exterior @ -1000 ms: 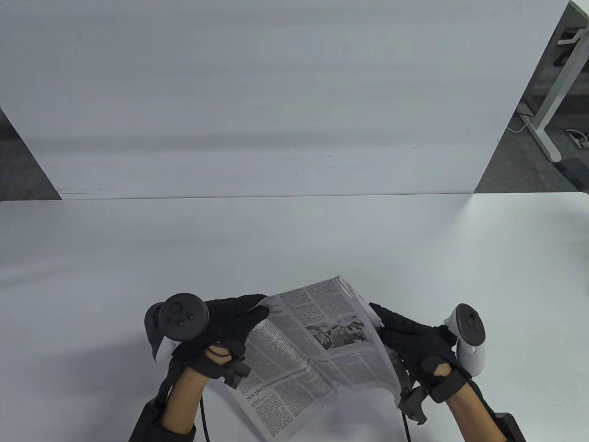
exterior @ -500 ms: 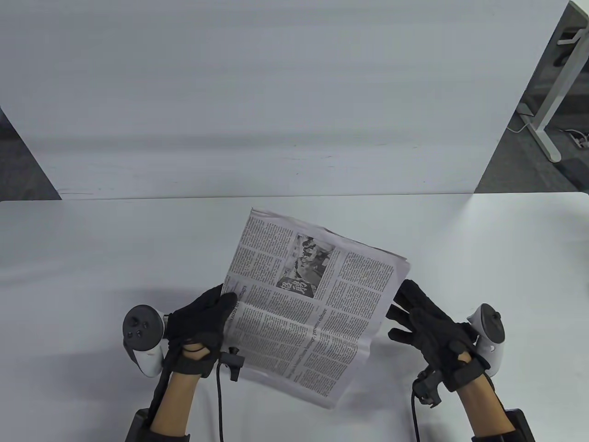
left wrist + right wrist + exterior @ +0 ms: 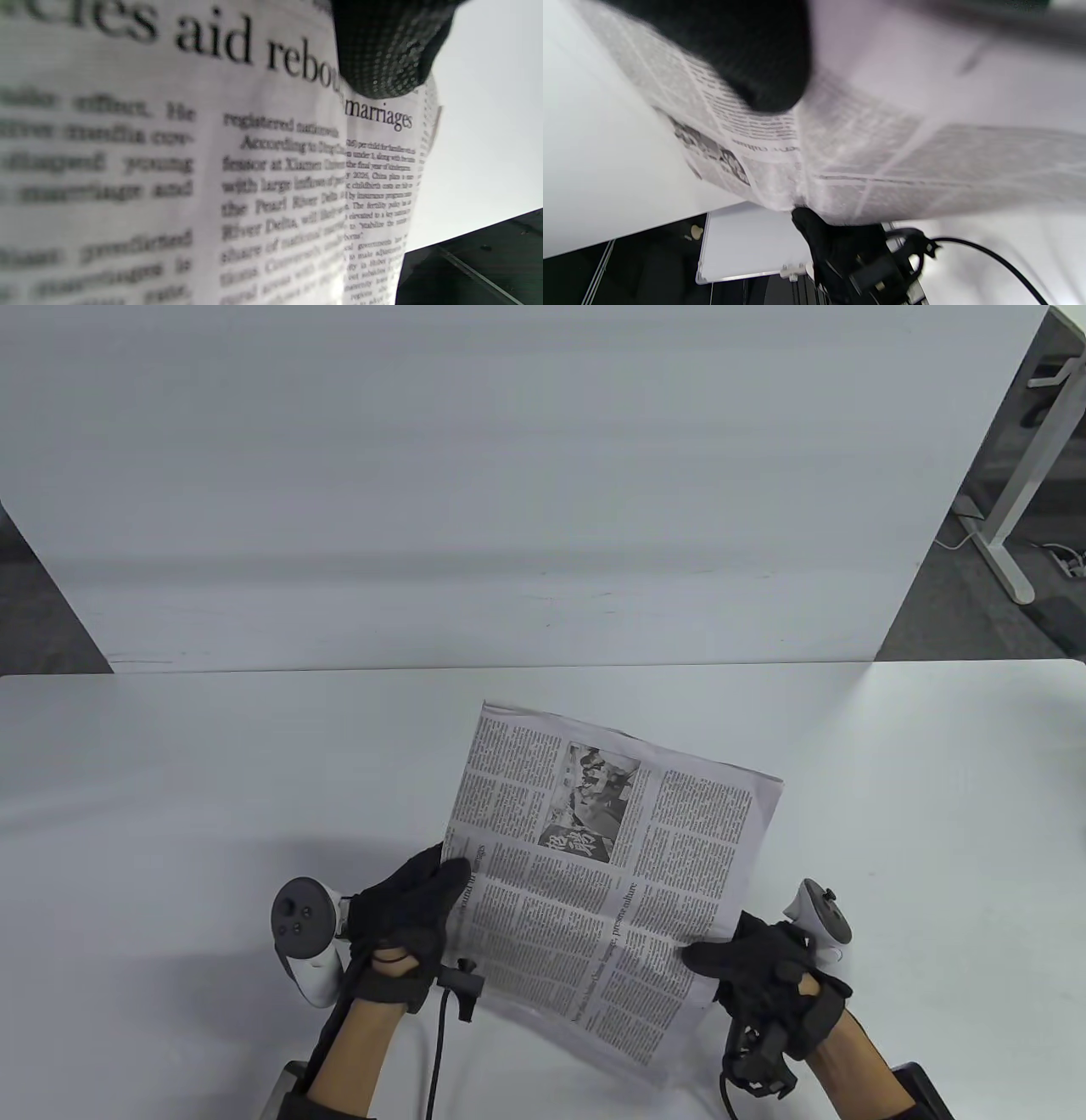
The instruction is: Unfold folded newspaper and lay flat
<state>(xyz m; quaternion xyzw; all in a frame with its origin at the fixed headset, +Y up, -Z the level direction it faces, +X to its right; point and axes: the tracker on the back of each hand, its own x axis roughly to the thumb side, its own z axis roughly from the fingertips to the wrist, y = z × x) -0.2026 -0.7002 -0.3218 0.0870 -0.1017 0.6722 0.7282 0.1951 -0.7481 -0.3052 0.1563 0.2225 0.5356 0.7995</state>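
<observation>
A folded newspaper [image 3: 594, 865] with a dark photo near its middle is held over the near part of the white table [image 3: 170, 780], tilted with its far corner toward the table's back edge. My left hand [image 3: 416, 912] grips its left edge, thumb on top of the page; the thumb tip [image 3: 382, 51] shows on the print in the left wrist view, where the newspaper [image 3: 212, 178] fills the frame. My right hand [image 3: 747, 967] grips the near right edge, thumb on top. In the right wrist view a gloved fingertip [image 3: 755, 63] presses the paper [image 3: 882, 161].
A white panel [image 3: 509, 475] stands upright along the table's far edge. A desk leg [image 3: 1018, 475] and cables show on the floor at the far right. Glove cables [image 3: 437, 1052] hang from both wrists near the table's front edge.
The paper was flipped up and out from near my body, then shifted slightly right. My right hand, open beside the paper half a second ago, now grips its near right edge.
</observation>
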